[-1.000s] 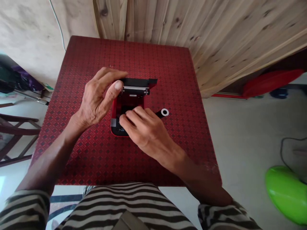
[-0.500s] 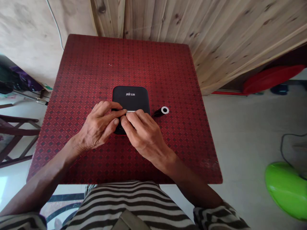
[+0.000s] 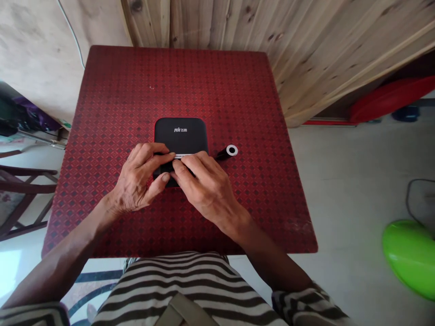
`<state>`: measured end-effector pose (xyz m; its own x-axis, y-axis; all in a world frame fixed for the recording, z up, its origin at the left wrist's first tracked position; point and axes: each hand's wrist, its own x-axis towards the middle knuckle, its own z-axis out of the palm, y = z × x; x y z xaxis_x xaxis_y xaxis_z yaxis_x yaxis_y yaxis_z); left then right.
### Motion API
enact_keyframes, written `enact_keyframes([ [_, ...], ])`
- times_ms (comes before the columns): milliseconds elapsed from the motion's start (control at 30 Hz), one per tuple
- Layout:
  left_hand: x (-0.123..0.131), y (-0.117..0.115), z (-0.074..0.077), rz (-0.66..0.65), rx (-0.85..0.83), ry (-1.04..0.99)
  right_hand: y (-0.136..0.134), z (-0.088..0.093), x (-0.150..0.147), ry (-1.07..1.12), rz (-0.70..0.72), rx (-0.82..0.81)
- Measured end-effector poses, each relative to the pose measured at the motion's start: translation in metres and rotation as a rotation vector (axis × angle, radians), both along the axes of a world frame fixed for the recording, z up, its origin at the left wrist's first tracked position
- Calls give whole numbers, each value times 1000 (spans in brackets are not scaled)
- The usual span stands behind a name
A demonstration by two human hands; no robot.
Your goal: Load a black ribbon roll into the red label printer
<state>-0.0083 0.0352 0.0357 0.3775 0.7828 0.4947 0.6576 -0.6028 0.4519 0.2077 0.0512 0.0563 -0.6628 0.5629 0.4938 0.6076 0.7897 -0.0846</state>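
Note:
A flat black box-like device point(image 3: 180, 138) with rounded corners, a red edge and white lettering lies on the table in front of me. Across its middle runs a thin white strip point(image 3: 178, 155), partly covered by my fingers. My left hand point(image 3: 141, 174) rests at the device's left side, its index fingertip on the strip and its thumb held apart lower down. My right hand point(image 3: 207, 185) covers the lower right of the device, fingers bent and closed near the strip; what they hold, if anything, is hidden. A small black roll point(image 3: 222, 155) with a white ring-shaped end lies just right of the device.
The red patterned tabletop point(image 3: 238, 99) meets a wooden plank wall point(image 3: 217, 27) at the back. A dark wooden chair point(image 3: 27, 194) stands to the left. On the floor to the right is a shiny green object point(image 3: 408, 258), with a red rounded object point(image 3: 390, 99) farther back.
The view has shifted slightly. My left thumb has moved a little away from my index finger, and more of the white strip shows between my hands. The black roll stays beside the device.

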Motion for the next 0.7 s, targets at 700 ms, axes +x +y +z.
enact_keyframes([
  [700, -9, -42, -40, 244, 212, 63, -44, -83, 40, 386, -244, -380],
])
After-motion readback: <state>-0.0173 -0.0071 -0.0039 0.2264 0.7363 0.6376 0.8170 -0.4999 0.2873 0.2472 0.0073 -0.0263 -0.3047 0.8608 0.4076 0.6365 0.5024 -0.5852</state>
